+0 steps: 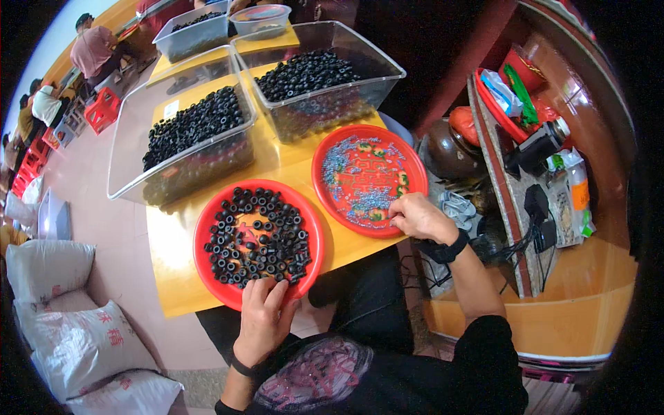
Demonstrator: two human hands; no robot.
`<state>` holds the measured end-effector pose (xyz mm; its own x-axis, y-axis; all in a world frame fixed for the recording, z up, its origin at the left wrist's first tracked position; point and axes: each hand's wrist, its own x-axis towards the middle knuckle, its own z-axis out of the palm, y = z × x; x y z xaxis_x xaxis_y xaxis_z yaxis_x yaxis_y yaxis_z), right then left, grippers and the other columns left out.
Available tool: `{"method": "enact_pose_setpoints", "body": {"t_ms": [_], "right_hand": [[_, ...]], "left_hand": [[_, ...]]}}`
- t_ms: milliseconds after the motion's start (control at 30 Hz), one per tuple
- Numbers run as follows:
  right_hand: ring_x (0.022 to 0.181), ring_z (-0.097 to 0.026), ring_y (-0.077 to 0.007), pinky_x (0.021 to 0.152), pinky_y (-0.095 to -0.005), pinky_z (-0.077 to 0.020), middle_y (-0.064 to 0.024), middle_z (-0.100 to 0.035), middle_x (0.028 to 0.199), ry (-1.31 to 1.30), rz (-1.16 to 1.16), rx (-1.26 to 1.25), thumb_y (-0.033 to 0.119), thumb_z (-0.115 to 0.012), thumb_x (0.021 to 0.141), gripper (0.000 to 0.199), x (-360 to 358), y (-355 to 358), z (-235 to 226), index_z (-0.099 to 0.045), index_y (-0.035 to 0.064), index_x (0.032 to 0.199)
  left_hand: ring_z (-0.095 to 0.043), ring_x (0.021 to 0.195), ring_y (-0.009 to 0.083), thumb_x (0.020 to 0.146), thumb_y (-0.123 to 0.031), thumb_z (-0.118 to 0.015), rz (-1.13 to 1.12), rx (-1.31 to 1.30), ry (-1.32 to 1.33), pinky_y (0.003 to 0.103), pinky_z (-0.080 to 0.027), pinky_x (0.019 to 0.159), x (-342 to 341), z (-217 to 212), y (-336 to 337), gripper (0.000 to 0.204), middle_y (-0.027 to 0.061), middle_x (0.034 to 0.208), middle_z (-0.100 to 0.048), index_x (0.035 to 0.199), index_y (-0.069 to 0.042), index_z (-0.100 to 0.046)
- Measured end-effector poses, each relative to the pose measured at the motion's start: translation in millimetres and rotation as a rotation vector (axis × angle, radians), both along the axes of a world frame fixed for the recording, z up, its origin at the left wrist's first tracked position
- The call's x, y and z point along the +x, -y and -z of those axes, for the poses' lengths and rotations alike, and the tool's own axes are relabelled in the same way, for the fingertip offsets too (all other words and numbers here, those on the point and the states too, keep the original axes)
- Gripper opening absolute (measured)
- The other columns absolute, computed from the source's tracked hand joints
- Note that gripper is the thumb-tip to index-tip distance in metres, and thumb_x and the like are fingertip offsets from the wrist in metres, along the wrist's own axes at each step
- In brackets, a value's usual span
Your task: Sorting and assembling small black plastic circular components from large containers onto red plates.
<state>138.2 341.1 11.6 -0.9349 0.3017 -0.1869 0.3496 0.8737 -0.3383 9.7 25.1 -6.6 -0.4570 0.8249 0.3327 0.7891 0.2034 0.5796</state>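
A red round plate (pixel 207 228) full of small black rings (pixel 259 235) lies on the yellow table (pixel 180 277) in front of me. My left hand (pixel 263 315) rests on its near rim, fingers touching the rings at the edge. To the right, a second red plate (pixel 415 173) with a patterned face holds a scatter of small silvery-blue bits (pixel 373 200). My right hand (pixel 418 218), a black watch on its wrist, sits on that plate's near right rim with fingers curled over the small bits; whether it pinches one I cannot tell.
Two clear plastic bins (pixel 131 138) (pixel 377 59) heaped with black rings stand behind the plates, with another bin (pixel 190 38) and a bowl (pixel 263 21) farther back. White sacks (pixel 76 332) lie on the floor at left. A cluttered shelf (pixel 526 180) stands at right. People sit at far left.
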Motion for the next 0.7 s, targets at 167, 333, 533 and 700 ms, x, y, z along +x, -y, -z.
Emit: {"method": "enact_pose_setpoints", "body": {"t_ms": [167,333,533,700], "right_hand": [[0.073,-0.059,-0.0366,0.070,-0.0446,-0.0466,-0.0223,-0.059,0.073,-0.042,0.057,0.130,0.008,-0.054,0.069,0.010,-4,9,1,-0.061,0.0017,0.073],[0.069,-0.059,-0.0384,0.066,-0.0457,-0.0467,-0.0235,-0.057,0.066,-0.034,0.050,0.277,0.005,-0.052,0.069,0.009,-8,20,-1,-0.060,0.0003,0.070],[0.074,-0.059,-0.0369,0.068,-0.0443,-0.0462,-0.0240,-0.058,0.072,-0.036,0.063,0.245,0.003,-0.052,0.070,0.009,-15,22,0,-0.059,-0.0003,0.073],[0.080,-0.057,-0.0343,0.069,-0.0391,-0.0455,-0.0192,-0.060,0.080,-0.250,0.198,0.050,0.004,-0.056,0.073,0.005,-10,28,-6,-0.058,-0.0006,0.075]], "left_hand": [[-0.050,0.075,0.0308,0.065,0.000,-0.067,-0.097,0.120,0.054,0.038,-0.042,0.066,-7,7,10,0.030,0.0150,0.085,-0.052,0.093,0.002,-0.056],[-0.051,0.074,0.0312,0.066,0.004,-0.064,-0.241,0.172,0.028,0.037,-0.043,0.065,-18,3,19,0.025,0.0157,0.084,-0.053,0.090,0.003,-0.056],[-0.054,0.076,0.0278,0.067,0.006,-0.063,-0.234,0.104,0.003,0.033,-0.046,0.064,-20,4,25,0.021,0.0143,0.086,-0.055,0.088,0.002,-0.059],[-0.051,0.074,0.0275,0.061,0.007,-0.061,-0.118,0.065,-0.066,0.035,-0.043,0.064,-20,3,11,0.026,0.0114,0.082,-0.052,0.086,0.000,-0.061]]}}
